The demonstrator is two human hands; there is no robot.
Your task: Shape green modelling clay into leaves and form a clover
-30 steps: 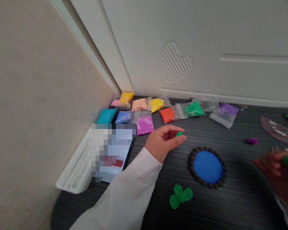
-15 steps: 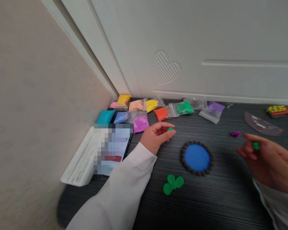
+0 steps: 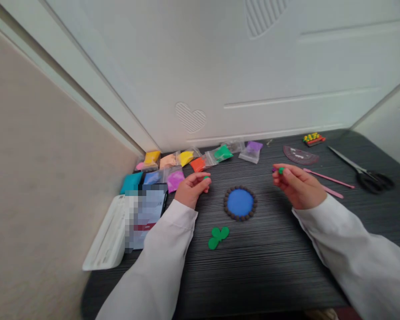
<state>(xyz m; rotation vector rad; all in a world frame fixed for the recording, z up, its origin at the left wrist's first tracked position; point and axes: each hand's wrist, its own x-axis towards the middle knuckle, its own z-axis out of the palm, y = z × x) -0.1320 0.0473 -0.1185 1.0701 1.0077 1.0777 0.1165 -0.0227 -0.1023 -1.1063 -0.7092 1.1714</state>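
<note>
My left hand is closed in a pinch, with a bit of green clay showing at its fingertips. Another small lump of green clay is gripped between the thumb and fingers of my right hand. A purple piece peeks out beside the right fingertips; whether they touch it I cannot tell. Between my hands lies a flat blue disc, ringed with dark brown clay balls. Nearer to me is a flat green three-lobed clay leaf shape.
Bags of coloured clay, including a green one, line the back by the white panel. A phone and white tray lie left. Rightward are a protractor, pink tools, scissors and a yellow-and-red clay piece.
The view has swung to the right, bringing the scissors and pink tools into sight. My right hand is now closer to the purple piece. Both hands still pinch green clay.
</note>
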